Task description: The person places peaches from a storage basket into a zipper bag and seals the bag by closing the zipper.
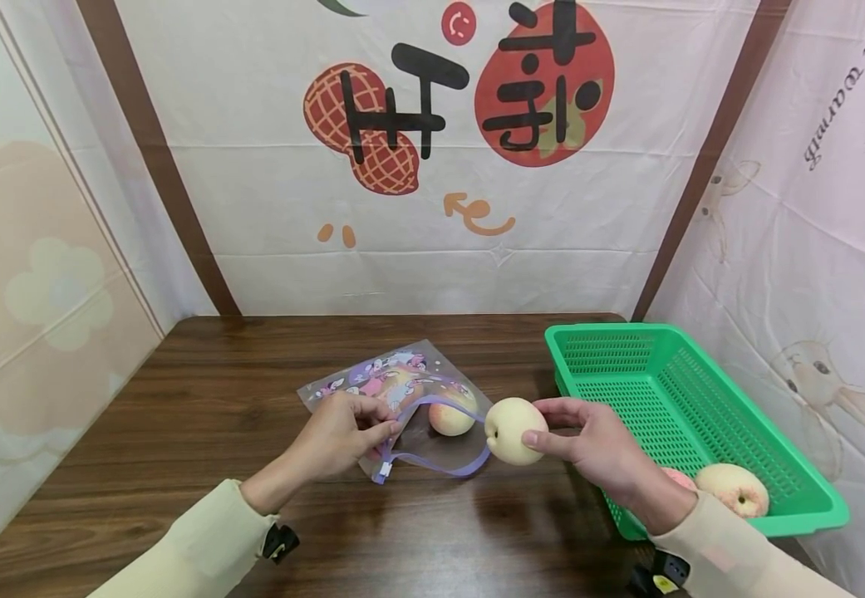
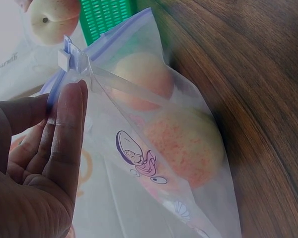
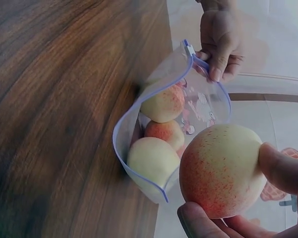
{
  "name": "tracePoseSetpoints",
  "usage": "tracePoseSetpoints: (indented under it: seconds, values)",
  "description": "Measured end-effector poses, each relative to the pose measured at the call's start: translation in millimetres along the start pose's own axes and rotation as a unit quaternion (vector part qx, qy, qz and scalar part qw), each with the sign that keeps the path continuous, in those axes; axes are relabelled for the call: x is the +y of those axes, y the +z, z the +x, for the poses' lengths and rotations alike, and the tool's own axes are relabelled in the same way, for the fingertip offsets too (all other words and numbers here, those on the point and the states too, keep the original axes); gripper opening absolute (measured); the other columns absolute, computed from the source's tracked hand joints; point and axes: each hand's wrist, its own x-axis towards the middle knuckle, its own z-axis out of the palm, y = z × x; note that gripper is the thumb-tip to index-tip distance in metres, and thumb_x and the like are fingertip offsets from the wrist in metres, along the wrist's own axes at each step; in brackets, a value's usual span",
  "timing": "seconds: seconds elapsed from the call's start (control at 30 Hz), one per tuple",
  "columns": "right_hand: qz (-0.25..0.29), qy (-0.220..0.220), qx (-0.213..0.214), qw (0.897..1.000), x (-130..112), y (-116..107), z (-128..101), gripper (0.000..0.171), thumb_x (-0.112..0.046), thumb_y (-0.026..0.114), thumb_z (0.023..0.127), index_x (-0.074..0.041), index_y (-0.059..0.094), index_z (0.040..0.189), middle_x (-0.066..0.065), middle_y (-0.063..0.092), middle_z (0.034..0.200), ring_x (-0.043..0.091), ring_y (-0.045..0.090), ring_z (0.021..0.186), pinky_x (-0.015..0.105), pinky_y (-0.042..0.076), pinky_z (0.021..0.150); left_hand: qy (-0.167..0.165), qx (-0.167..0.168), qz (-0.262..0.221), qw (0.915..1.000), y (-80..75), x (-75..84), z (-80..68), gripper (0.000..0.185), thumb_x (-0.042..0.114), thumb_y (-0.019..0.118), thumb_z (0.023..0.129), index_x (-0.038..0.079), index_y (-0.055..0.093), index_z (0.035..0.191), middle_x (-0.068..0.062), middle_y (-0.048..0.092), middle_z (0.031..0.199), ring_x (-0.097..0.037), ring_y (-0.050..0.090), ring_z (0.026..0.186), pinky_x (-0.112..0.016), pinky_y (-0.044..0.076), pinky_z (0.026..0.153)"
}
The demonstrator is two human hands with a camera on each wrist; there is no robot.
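Note:
A clear zip bag (image 1: 420,455) with purple edging and cartoon prints lies on the table, its mouth spread toward me. My left hand (image 1: 346,436) pinches the bag's rim beside the white slider (image 2: 64,60). Inside the bag are several peaches; one peach (image 1: 452,415) shows through the opening, and the right wrist view shows another pale peach (image 3: 154,161) near the mouth. In my right hand (image 1: 600,440) is a pale yellow peach (image 1: 514,430) with a red-speckled side, gripped between thumb and fingers at the right end of the bag's mouth.
A green plastic basket (image 1: 813,511) stands on the right of the wooden table (image 1: 253,399). In its near end lie a peach (image 1: 731,488) and a pinkish one (image 1: 679,479), partly hidden by my right wrist. Printed cloth walls (image 1: 432,274) enclose the back and sides.

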Motion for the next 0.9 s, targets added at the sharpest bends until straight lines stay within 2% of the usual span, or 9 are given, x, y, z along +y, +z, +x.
tracePoseSetpoints:
  seconds: [0.33,0.6,0.9]
  values:
    - [0.008,0.004,0.003,1.000,4.7,14.3,0.6,0.052,-0.024,0.088,0.083,-0.004,0.067,0.126,0.010,0.068,0.123,0.027,0.063,0.115,0.039,0.056,0.088,-0.002,0.000,-0.003,1.0000,0.0,1.0,-0.1,0.019,0.014,0.075,0.095,0.007,0.072,0.077,-0.002,0.066,0.069,-0.018,0.067,0.060,-0.030,0.057,0.052]
    - [0.015,-0.009,0.016,1.000,10.6,29.3,2.4,0.048,-0.019,0.089,0.081,-0.003,0.069,0.122,0.010,0.070,0.117,0.024,0.066,0.108,0.034,0.057,0.080,-0.008,-0.001,-0.008,0.9999,-0.1,1.6,-0.1,0.019,0.013,0.075,0.095,0.005,0.072,0.078,-0.004,0.067,0.070,-0.019,0.068,0.060,-0.034,0.059,0.053]
    - [0.011,-0.010,0.019,1.000,19.6,45.9,5.7,0.048,-0.018,0.090,0.079,-0.003,0.070,0.119,0.009,0.072,0.112,0.025,0.069,0.105,0.032,0.055,0.077,-0.009,0.000,-0.011,0.9999,0.9,1.4,-0.5,0.020,0.012,0.075,0.095,0.005,0.071,0.077,-0.004,0.066,0.070,-0.019,0.068,0.060,-0.035,0.059,0.053]
